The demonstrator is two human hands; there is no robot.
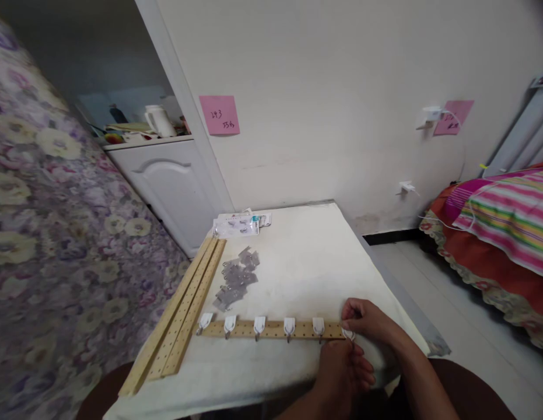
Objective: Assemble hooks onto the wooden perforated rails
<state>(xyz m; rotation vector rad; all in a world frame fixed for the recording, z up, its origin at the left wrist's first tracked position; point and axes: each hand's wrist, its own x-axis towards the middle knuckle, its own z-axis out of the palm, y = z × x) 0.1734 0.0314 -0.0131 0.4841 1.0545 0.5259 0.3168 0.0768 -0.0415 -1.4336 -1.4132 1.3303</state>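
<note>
A perforated wooden strip (274,329) lies across the near part of the table. Several white hooks with metal ends, such as this white hook (289,326), are spaced along it. At its right end, my right hand (368,319) pinches the top of the last white hook (348,333) between thumb and fingers. Just below, my left hand (345,368) has its fingers curled at that hook's metal end, partly hiding it. Behind the strip lies a loose pile of grey, flat clear-looking pieces (236,277), with what seem to be small metal hooks among them.
More perforated wooden strips (184,315) lie lengthwise along the left side of the cloth-covered table (306,251). Clear packages (236,226) sit at the far left corner. A floral curtain (70,233) hangs on the left, and a bed (499,227) stands on the right.
</note>
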